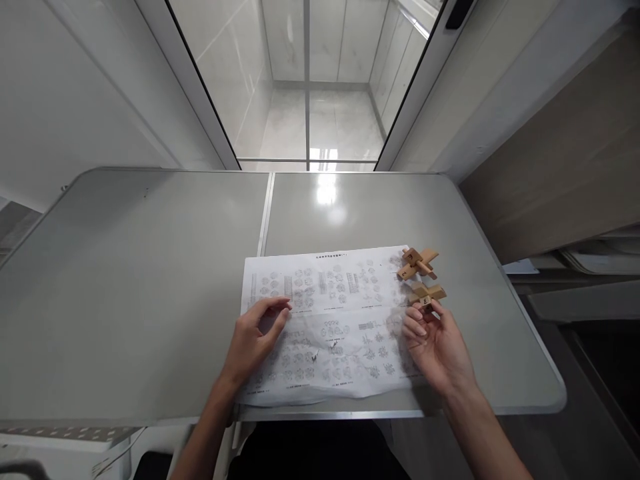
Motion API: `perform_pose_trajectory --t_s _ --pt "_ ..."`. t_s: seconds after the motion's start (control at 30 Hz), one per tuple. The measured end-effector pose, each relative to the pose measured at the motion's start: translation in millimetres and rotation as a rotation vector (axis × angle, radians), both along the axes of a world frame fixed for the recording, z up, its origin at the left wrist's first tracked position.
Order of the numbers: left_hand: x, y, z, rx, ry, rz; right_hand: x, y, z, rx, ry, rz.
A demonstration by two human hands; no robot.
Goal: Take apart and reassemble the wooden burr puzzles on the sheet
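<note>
A printed instruction sheet (330, 313) with many small diagrams lies flat on the grey folding table (150, 267). My left hand (257, 340) rests on the sheet's left part, fingers curled loosely, holding nothing. My right hand (437, 343) is at the sheet's right edge, its fingertips pinched on a small wooden puzzle piece (429, 297). Just beyond it lies a second wooden puzzle (417, 262), a cross of interlocked bars, on the sheet's upper right corner.
The table has a centre seam (266, 213) and rounded corners. Behind it rise a glass panel and white walls. At the right stand a brown board and stacked papers (590, 263). The table's front edge is close to my body.
</note>
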State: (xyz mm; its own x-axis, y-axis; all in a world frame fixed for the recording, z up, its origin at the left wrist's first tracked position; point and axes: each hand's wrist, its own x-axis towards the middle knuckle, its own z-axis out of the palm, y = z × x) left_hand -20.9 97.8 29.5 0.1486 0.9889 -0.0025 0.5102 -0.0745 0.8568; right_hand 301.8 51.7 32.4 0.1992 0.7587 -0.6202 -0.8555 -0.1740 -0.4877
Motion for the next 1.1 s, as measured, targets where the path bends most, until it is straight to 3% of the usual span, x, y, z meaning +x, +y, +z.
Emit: perform_pose_trajectory --t_s 0.2,0.37,0.5,0.57,1.1 --pt "4.8 3.2 -3.3 0.022 0.029 0.041 -19.3 -6.2 -2.0 0.016 -0.236 0.077" --pt "6.8 5.2 -4.3 0.032 0.07 0.041 -45.9 -19.7 -8.1 0.094 -0.701 0.387" --pt "8.1 7.7 -5.0 0.043 0.1 0.022 -55.7 -25.8 -18.2 0.276 -1.095 0.666" --pt "8.5 8.6 -6.2 0.048 0.096 0.01 -57.2 -26.5 -21.9 0.343 -1.231 0.731" --pt "4.1 14.1 -7.5 0.041 0.084 -0.023 -56.1 -26.5 -23.5 0.341 -1.292 0.686"
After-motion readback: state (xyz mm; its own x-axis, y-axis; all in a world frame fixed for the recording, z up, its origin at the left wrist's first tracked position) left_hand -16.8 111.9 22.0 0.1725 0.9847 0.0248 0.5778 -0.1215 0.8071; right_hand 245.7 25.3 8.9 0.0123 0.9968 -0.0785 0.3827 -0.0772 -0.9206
